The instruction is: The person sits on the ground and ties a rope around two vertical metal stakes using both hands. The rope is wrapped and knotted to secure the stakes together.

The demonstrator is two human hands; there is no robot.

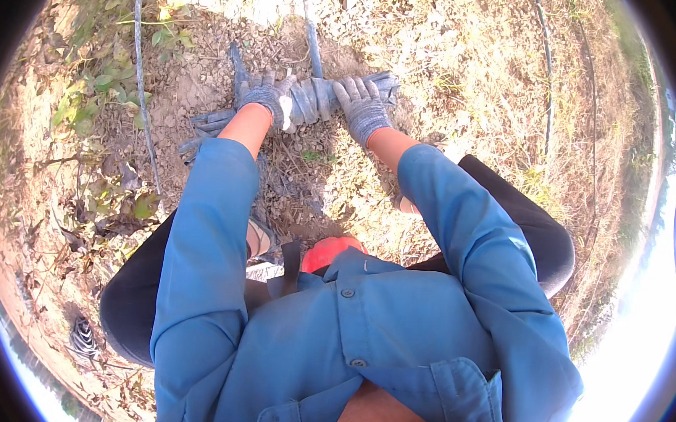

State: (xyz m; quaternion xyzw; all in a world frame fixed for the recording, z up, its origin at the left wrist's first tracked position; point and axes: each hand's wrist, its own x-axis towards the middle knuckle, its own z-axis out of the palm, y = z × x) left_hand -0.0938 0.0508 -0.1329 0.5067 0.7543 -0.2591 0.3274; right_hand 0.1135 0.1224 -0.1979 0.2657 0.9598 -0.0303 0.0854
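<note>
A bundle of grey flattened drip tape (315, 100) lies on the dry soil before me, wound crosswise around its middle. Loose folded ends stick out at both sides. My left hand (265, 97), in a grey knit glove, rests on the bundle's left part with its fingers spread over it. A white patch (286, 112) shows beside that glove's wrist. On the right end lies my right hand (362, 106), gloved alike, its fingers stretched out flat and apart. From the bundle's middle a strip of tape (312, 43) runs straight away from me.
Another drip line (140, 74) crosses the ground at left, beside leafy plants (112, 79). Farther right runs a dark line (548, 79) over dry grass. Something red (330, 252) sits between my legs. A dark coil (84, 335) lies at lower left.
</note>
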